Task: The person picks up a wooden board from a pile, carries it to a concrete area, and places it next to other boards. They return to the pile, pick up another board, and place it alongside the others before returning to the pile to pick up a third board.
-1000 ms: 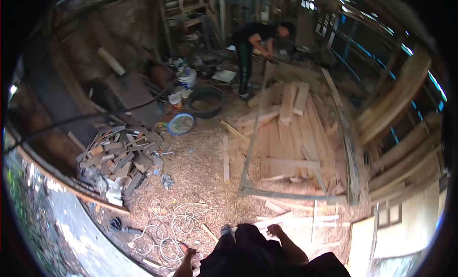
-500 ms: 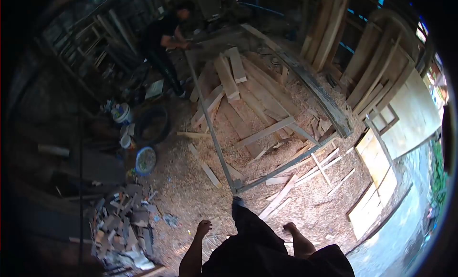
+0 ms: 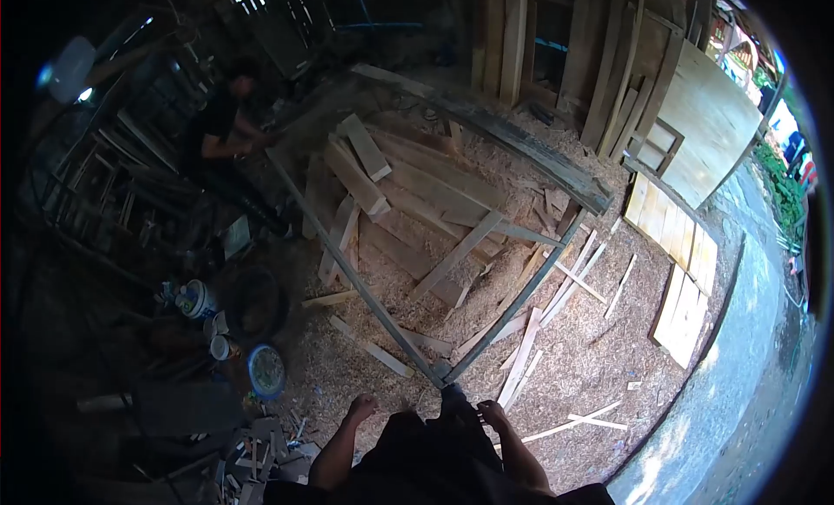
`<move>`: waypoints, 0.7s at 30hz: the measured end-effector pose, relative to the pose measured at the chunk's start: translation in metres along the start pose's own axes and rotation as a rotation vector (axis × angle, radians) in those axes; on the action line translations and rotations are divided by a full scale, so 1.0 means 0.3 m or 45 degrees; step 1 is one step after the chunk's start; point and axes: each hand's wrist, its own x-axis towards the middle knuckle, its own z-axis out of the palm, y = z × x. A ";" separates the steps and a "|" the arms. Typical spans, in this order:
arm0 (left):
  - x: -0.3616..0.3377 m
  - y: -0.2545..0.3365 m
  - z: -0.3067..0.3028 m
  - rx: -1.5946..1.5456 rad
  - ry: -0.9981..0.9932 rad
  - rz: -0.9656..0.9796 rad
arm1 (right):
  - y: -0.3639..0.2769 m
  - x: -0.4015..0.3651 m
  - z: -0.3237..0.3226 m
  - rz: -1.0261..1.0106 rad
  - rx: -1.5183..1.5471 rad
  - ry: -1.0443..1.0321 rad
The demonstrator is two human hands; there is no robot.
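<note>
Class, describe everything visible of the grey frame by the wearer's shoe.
The grey frame shows two long, slim, straight bars meeting at a corner by the wearer's shoe. It looks dull; wood or metal is unclear. One bar runs away toward a co-worker's hands, contact too dark to tell. Planks show between the bars.

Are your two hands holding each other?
No, the left hand and the right hand are apart, with dark clothing showing between them.

On your left you have a white bucket (image 3: 200,302), a dark tub (image 3: 277,302) and a blue-rimmed basin (image 3: 252,372) near a scrap heap (image 3: 259,457); to your right, a plywood sheet (image 3: 708,114) stands near a concrete path (image 3: 740,322).
</note>
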 end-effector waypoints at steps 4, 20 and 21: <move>0.135 0.033 -0.095 0.048 -0.101 0.033 | 0.053 -0.043 -0.015 0.090 0.333 0.148; 0.785 0.239 -0.532 0.477 -0.492 -0.075 | 0.053 -0.106 0.514 0.254 1.309 1.051; 0.830 0.252 -0.564 0.486 -0.505 0.026 | 0.058 -0.091 0.606 0.294 1.311 1.041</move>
